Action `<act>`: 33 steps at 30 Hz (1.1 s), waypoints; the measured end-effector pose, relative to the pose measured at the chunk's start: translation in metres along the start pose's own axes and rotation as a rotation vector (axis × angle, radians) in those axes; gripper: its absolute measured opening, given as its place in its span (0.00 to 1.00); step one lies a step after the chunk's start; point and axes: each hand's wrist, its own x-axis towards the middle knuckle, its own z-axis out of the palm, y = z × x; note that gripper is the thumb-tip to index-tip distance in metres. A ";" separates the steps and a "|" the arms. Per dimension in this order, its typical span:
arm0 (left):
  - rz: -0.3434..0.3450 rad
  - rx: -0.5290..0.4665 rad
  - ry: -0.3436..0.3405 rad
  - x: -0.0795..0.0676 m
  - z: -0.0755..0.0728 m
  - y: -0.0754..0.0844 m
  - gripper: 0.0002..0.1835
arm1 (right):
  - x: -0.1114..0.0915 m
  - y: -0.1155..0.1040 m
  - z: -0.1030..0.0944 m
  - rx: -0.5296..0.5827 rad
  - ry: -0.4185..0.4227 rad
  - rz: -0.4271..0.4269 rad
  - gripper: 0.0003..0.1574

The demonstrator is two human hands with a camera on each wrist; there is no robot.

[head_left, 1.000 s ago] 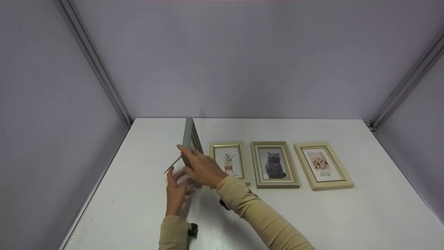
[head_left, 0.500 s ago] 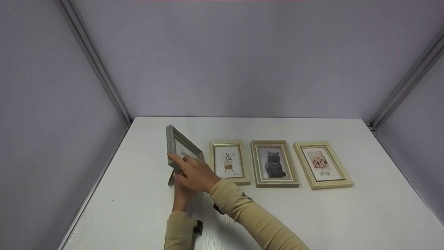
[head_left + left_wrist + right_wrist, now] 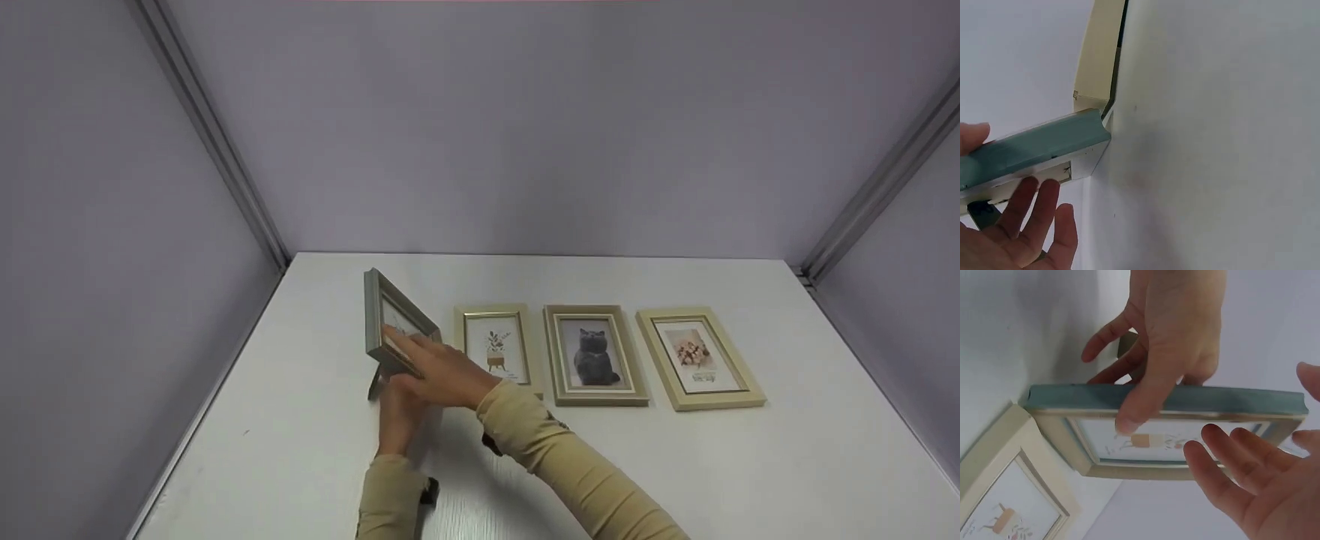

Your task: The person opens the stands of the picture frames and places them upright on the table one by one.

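A grey-green picture frame (image 3: 372, 322) stands tilted on the left of the table, its plant picture facing right and toward me. My left hand (image 3: 399, 416) grips its near edge: in the right wrist view the thumb lies over the front, while the left wrist view has the fingers (image 3: 1044, 208) behind the back. A dark stand leg (image 3: 373, 384) sticks out at the rear. My right hand (image 3: 448, 375) is at the front of the picture frame, fingers fairly straight and not wrapped round it; whether they touch it I cannot tell. In the head view it partly covers the left hand.
To the right, three more picture frames lie in a row: one with a plant print (image 3: 495, 309), one with a grey cat (image 3: 594, 358) and one with flowers (image 3: 694, 352). Pale walls (image 3: 480, 135) enclose the white table (image 3: 825, 465) at the back and sides.
The grey-green picture frame has turned from nearly edge-on so its front shows. My left hand has moved up to grip its near edge; my right fingers have shifted from its left edge to the front.
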 end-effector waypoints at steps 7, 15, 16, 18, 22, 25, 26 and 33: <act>-0.058 0.138 0.037 0.004 0.008 0.004 0.27 | -0.011 0.024 -0.014 0.060 0.121 0.083 0.31; -0.142 0.242 0.109 0.003 0.016 0.011 0.17 | -0.014 0.052 -0.017 0.094 0.229 0.120 0.22; -0.153 0.250 0.108 0.003 0.016 0.011 0.17 | -0.015 0.055 -0.017 0.096 0.230 0.121 0.22; -0.167 0.253 0.099 0.002 0.016 0.011 0.17 | -0.017 0.059 -0.016 0.097 0.233 0.119 0.21; -0.147 0.219 0.070 0.000 0.012 0.010 0.20 | -0.018 0.063 -0.015 0.098 0.240 0.129 0.19; -0.103 0.179 0.062 0.001 0.007 0.008 0.22 | -0.017 0.065 -0.016 0.098 0.217 0.153 0.19; -0.095 0.165 0.059 0.002 0.005 0.008 0.23 | -0.016 0.066 -0.016 0.098 0.206 0.161 0.19; -0.091 0.129 -0.002 0.005 -0.007 0.001 0.28 | -0.014 0.070 -0.022 0.107 0.169 0.219 0.20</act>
